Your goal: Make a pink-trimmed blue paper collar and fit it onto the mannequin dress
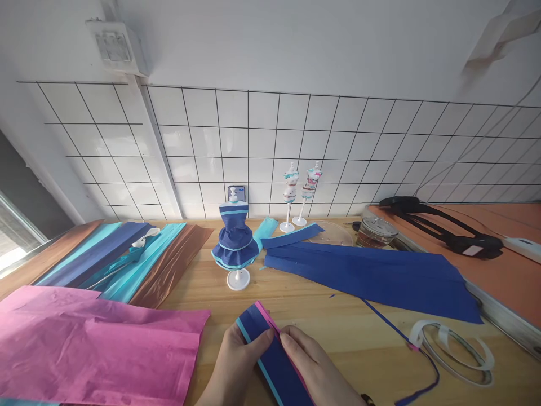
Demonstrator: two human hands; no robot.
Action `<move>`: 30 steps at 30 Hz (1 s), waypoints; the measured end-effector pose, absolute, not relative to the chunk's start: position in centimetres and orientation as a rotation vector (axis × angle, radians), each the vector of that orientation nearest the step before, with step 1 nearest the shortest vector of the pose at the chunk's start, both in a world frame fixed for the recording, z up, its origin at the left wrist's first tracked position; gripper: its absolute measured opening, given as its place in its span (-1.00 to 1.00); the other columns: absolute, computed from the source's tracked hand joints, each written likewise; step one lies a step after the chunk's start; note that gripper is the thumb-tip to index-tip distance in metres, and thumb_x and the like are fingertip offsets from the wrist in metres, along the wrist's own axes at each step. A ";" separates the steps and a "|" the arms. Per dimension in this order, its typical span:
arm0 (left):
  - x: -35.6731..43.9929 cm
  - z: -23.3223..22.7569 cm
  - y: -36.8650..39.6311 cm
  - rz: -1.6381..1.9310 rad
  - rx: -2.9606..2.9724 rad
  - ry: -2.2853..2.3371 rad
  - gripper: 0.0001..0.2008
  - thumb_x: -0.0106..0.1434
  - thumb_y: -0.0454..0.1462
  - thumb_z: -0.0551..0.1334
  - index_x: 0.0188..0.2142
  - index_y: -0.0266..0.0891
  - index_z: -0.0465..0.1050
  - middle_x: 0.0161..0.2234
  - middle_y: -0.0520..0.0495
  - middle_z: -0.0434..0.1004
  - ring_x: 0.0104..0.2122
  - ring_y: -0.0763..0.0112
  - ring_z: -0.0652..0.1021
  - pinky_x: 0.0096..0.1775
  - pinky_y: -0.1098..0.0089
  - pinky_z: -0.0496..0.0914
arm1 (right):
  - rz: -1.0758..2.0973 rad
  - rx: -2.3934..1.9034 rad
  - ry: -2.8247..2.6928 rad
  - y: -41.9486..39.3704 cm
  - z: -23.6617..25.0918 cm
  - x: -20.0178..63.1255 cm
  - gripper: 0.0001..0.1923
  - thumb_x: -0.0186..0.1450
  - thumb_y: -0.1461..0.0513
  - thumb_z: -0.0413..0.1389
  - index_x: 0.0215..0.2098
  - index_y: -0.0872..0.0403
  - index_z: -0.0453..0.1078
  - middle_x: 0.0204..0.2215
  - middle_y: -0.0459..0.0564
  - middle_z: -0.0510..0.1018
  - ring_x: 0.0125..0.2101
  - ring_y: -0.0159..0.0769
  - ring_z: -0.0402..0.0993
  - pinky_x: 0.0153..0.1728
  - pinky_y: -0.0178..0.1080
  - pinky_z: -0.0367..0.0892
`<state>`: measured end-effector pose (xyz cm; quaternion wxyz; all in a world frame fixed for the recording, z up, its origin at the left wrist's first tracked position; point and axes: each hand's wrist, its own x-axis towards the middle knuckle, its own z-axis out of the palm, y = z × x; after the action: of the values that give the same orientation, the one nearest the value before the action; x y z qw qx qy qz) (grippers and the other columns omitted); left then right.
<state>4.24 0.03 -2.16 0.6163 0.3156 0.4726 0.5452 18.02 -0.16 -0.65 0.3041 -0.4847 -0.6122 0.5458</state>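
1. We have the strip [276, 366] between both hands, over the near side of the table [291, 299]; whether it touches the wood is hard to tell.
2. Its long axis slants from far left to near right, passing between our palms.
3. Our left hand [236, 349] grips the light blue edge [269, 383] side, thumb pressed on the dark face.
4. Our right hand [315, 361] pinches the pink edge [264, 313], just beside the left thumb, and is the nearer hand to that edge.
5. Beyond the strip's far end, slightly left, stands the dress form [234, 225].
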 end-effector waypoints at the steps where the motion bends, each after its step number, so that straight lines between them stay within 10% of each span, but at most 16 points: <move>1: 4.2 -2.2 0.0 1.255 0.727 1.088 -0.71 -0.16 -0.18 0.40 -0.44 -0.31 0.53 -0.57 -0.01 0.54 -0.53 0.38 0.48 -0.42 0.44 0.34 | 1.442 -1.283 -1.622 -0.2 -0.7 18.0 -0.67 0.29 0.03 -0.15 -0.42 0.05 0.27 -0.45 -0.07 0.39 -0.35 -0.28 0.33 -0.26 -0.29 0.25; 30: 3.9 -2.9 0.3 1.214 0.700 1.072 -0.72 -0.04 -0.10 0.32 -0.52 -0.31 0.45 -0.56 -0.04 0.51 -0.50 0.33 0.49 -0.37 0.38 0.35 | 1.467 -1.244 -1.601 -0.2 0.2 17.9 -0.67 0.30 0.04 -0.14 -0.37 0.06 0.32 -0.38 -0.06 0.46 -0.29 -0.28 0.38 -0.21 -0.31 0.26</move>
<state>3.86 0.31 -2.95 0.6353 0.3065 0.4690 0.5315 17.91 -0.23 0.16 0.3141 -0.4718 -0.6073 0.5566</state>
